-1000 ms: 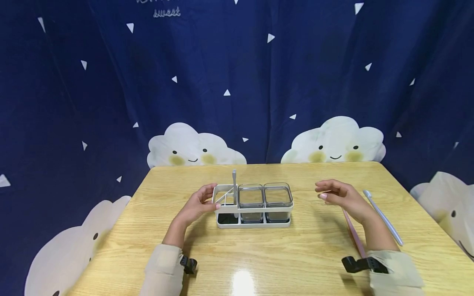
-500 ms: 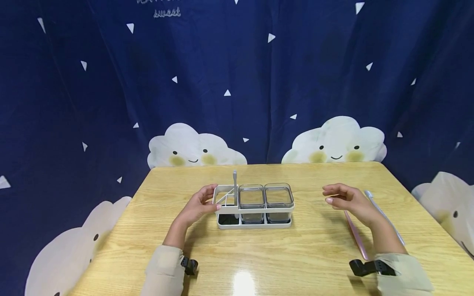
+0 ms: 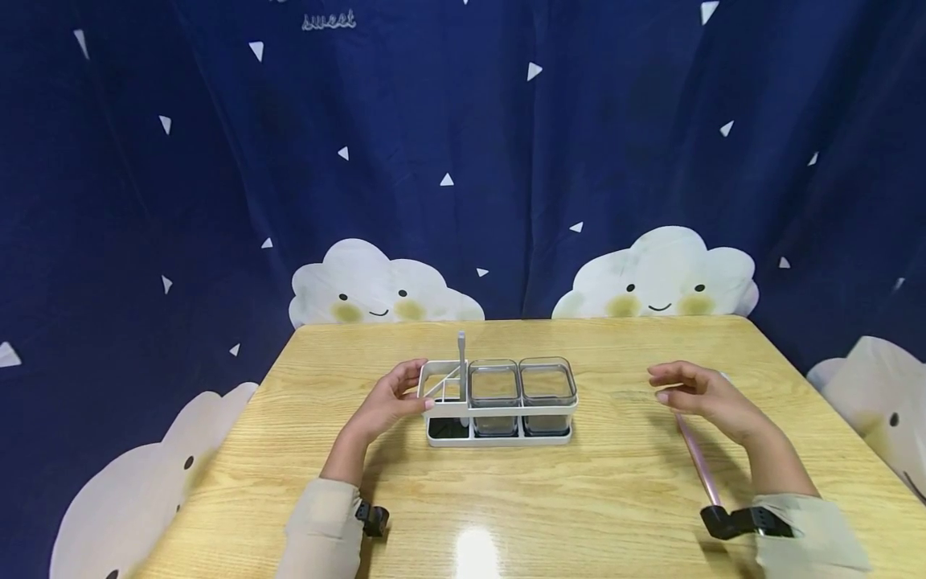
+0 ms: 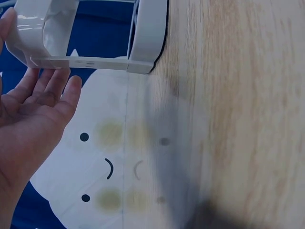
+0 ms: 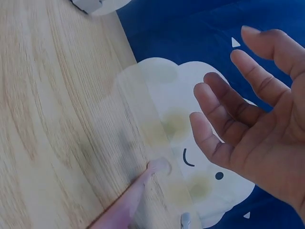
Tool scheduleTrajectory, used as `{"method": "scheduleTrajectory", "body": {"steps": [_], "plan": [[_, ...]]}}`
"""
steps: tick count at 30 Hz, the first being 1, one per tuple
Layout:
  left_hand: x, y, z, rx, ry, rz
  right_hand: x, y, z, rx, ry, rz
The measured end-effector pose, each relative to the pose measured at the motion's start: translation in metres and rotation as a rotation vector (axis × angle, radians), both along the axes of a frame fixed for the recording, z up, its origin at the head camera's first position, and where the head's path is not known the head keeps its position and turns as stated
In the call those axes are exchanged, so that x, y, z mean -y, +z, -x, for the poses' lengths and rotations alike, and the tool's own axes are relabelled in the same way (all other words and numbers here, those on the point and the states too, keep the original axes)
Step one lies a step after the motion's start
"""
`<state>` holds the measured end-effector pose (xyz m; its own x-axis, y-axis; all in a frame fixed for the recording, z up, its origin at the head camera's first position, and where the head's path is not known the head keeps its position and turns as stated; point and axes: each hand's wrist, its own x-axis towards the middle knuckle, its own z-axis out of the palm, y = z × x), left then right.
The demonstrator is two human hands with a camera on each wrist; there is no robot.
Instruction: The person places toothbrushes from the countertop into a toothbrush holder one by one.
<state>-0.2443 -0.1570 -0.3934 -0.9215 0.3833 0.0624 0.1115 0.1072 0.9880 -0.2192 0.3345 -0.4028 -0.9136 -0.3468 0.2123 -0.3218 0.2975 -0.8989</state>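
Observation:
A white toothbrush holder stands on the wooden table in the head view. Two clear square cups sit in its right part, and a slim grey handle rises upright through the left part. My left hand grips the holder's left end, thumb in front and fingers behind. Farther right, my right hand hovers with loosely bent fingers and nothing between them, as the right wrist view also shows. Under it lies a pink toothbrush. Of a light blue toothbrush, only a tip shows past the right hand.
A dark blue curtain with white clouds and triangles hangs behind the table. The table's back edge runs just beyond the holder. Black cameras are strapped to both wrists, over beige sleeves.
My right hand has drifted to the right, away from the holder, and now covers most of the light blue toothbrush. The left hand keeps its grip on the holder.

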Motion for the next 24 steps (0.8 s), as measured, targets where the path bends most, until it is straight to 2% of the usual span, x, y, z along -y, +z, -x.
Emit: {"method": "scheduleTrajectory", "body": {"steps": [4,11,24], "plan": [[0.000,-0.001,0.000,-0.004,-0.003,0.003,-0.005,-0.001,0.000,0.032,-0.001,0.004],[0.005,-0.028,0.018,-0.035,0.007,-0.009,-0.016,-0.007,0.001,0.091,-0.059,-0.018],[0.006,-0.029,0.019,-0.042,0.010,-0.003,-0.038,-0.021,-0.001,0.135,-0.017,0.041]]}}
